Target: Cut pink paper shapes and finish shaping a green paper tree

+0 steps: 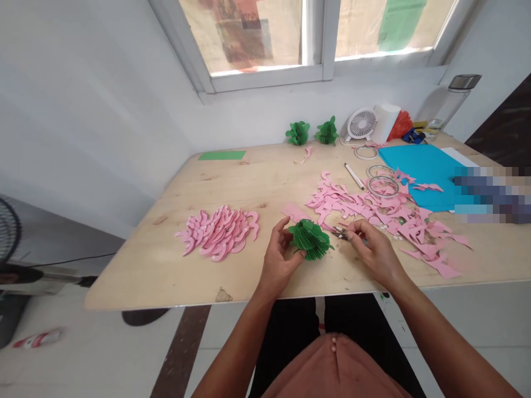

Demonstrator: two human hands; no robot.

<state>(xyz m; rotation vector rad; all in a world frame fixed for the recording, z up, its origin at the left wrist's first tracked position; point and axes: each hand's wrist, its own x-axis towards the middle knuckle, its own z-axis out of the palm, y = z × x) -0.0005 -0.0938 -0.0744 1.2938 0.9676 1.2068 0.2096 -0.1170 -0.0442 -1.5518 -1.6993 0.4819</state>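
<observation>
My left hand [279, 258] is curled around a green folded-paper tree [310, 239] and holds it just above the front of the wooden table [166, 260]. My right hand [371, 249] pinches a small dark metal tool [341, 234], maybe tweezers or small scissors, whose tip points at the green tree's right side. A neat heap of pink cut-out paper shapes [219, 232] lies to the left of my hands. Loose pink paper scraps [373, 207] spread to the right, behind my right hand.
Two finished green paper trees [297, 133] [326, 131] stand at the table's back edge by a small white fan [361, 124]. Blue paper sheet [423, 168], tape rings [382, 186], a white pen [354, 176], a green sheet [222, 156] and a clear bottle [450, 105] are there too. A floor fan [10, 243] stands left.
</observation>
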